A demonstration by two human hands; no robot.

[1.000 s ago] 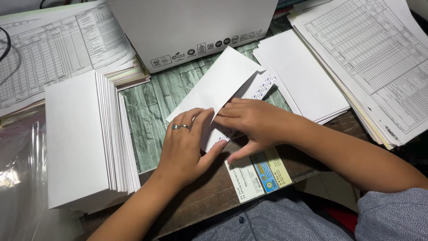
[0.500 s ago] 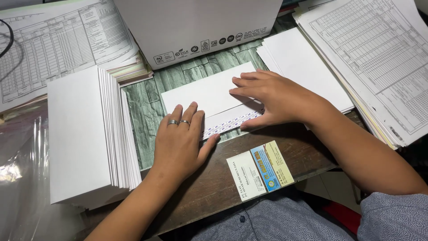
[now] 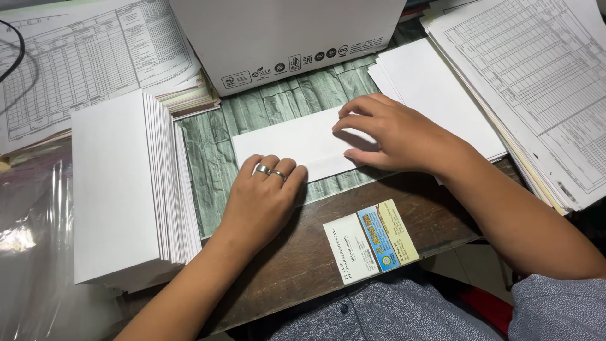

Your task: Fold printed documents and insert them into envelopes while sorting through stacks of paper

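Note:
A white envelope point(image 3: 297, 142) lies flat on the green wood-patterned mat point(image 3: 211, 164), its flap closed. My left hand point(image 3: 265, 196), with rings on two fingers, presses its fingertips on the envelope's near edge. My right hand point(image 3: 394, 136) rests flat on the envelope's right end, fingers spread. Left of my hands stands a thick stack of white envelopes point(image 3: 120, 189). A smaller stack of white sheets point(image 3: 429, 88) lies just beyond my right hand.
A white cardboard box point(image 3: 284, 38) stands at the back of the desk. Printed tables on paper lie at the far left point(image 3: 82, 63) and right point(image 3: 536, 82). A small printed card point(image 3: 371, 241) lies at the brown desk's near edge. Clear plastic point(image 3: 31, 240) covers the left.
The envelope, tilted with its flap open a second ago, now lies flat and closed. My right hand slid right along it; my left hand stayed on its near edge.

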